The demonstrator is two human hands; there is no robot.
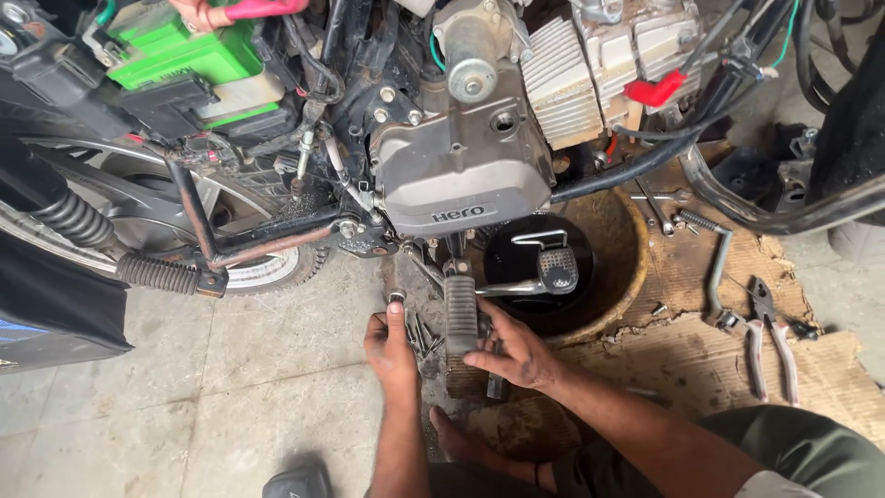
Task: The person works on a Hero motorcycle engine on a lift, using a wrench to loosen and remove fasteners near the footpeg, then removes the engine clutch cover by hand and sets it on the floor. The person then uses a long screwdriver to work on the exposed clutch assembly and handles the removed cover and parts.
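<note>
The motorcycle is cut off at every far edge, so only its grey engine case [461, 166], part of the rear wheel [267, 267] and a green battery [180, 55] show; a third hand at the far edge is mostly out of frame. The left hand [389, 346] reaches up, its thumb pressed to a small metal socket [396, 296] under the frame; whether the other fingers grip it is hidden. The right hand [516, 350] lies with fingers narrowly curled around the near end of the ribbed rubber footrest [461, 314]; what lies beneath the palm cannot be made out. Loose bolts [422, 334] sit between the two hands, blurred together. Just right of the footrest, a round tan basin [627, 249] holds black oil, partly screened by the brake pedal [557, 267]; pliers [770, 337] rest on cardboard [701, 360] at the right.
</note>
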